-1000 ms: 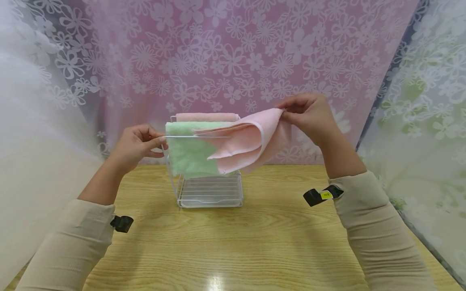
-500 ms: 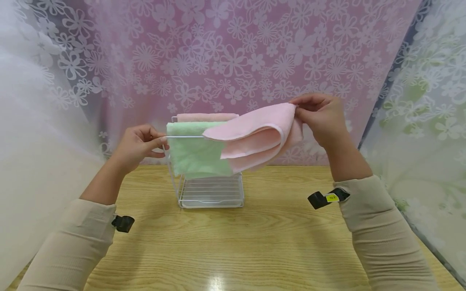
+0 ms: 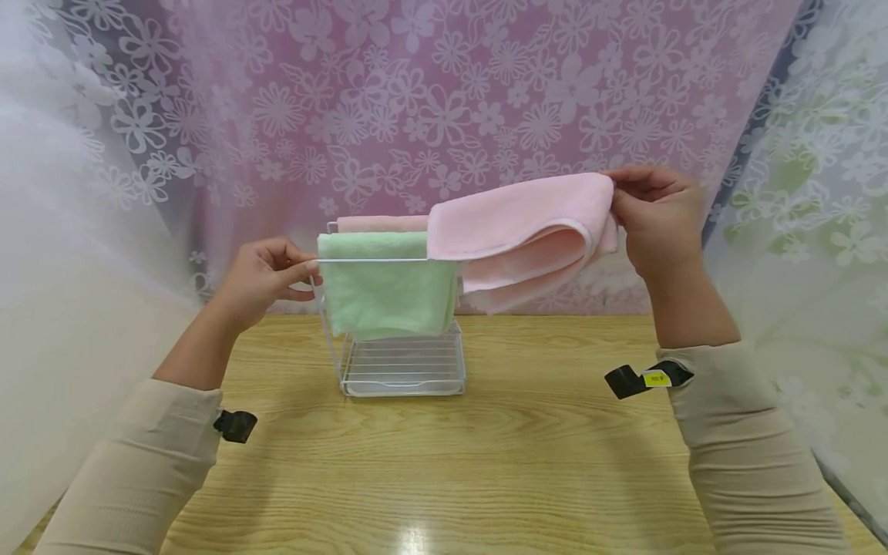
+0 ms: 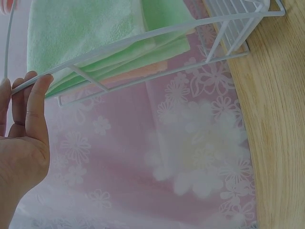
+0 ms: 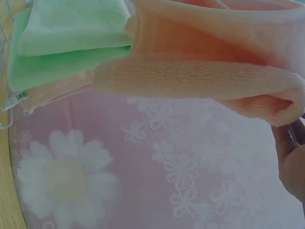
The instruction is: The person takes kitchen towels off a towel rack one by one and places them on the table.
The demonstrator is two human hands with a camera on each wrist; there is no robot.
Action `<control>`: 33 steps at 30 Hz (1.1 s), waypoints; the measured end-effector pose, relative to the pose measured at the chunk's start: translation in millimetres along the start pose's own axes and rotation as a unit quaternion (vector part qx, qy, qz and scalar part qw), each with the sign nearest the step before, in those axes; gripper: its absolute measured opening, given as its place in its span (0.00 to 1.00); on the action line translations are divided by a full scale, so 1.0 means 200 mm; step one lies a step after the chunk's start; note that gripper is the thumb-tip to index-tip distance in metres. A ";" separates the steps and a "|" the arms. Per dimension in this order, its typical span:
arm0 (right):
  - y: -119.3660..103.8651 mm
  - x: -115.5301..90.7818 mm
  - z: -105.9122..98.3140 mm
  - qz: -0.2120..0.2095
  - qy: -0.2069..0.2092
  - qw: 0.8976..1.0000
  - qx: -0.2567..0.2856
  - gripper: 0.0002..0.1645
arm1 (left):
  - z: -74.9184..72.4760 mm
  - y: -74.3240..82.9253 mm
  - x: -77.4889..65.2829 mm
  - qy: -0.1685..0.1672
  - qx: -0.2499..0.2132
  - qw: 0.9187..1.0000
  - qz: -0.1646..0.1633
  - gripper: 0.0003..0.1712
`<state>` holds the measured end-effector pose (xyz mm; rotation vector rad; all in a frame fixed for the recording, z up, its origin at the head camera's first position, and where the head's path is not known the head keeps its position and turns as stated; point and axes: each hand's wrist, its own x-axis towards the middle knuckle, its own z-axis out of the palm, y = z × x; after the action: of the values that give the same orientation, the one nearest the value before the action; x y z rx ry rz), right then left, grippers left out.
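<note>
A white wire rack stands on the table. My left hand pinches the left end of its front top bar; in the left wrist view the fingers curl at the white bar. Behind that bar hangs a folded green towel, and farther back a pink towel hangs on another bar. My right hand pinches the upper right corner of a second, folded pink towel. This towel is held up in the air, its left end overlapping the rack's right side in the head view.
The wooden table reaches back to a pink flowered curtain. White sheer cloth hangs at the left, and a flowered sheer curtain at the right. The rack has a wire shelf at its base.
My right hand has moved to the right and slightly up, drawing the pink towel along the front bar toward the right, so more of the green towel shows. The left hand stays put.
</note>
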<state>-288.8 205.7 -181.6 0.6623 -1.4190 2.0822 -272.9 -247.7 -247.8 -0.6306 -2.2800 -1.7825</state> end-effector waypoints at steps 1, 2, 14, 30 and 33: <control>-0.01 0.00 0.00 -0.002 0.003 1.000 0.004 0.08 | 0.00 0.00 0.00 0.000 -0.004 1.000 0.000 0.04; -0.02 0.01 -0.01 -0.006 0.007 1.000 0.009 0.09 | 0.00 0.00 0.00 0.001 -0.007 1.000 0.000 0.04; -0.07 0.02 -0.06 -0.025 0.020 0.999 0.005 0.10 | 0.00 0.01 0.00 -0.001 0.002 1.000 0.002 0.04; 0.02 -0.03 -0.15 0.008 0.009 0.998 -0.069 0.10 | 0.00 0.00 0.00 -0.001 0.002 1.000 0.003 0.04; 0.04 -0.04 -0.15 0.013 -0.010 0.998 -0.060 0.09 | 0.00 0.00 0.00 -0.002 -0.001 1.000 0.003 0.04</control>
<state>-291.4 230.2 -203.3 0.6222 -1.5576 1.9973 -273.6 -248.1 -248.5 -0.6417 -2.2766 -1.7813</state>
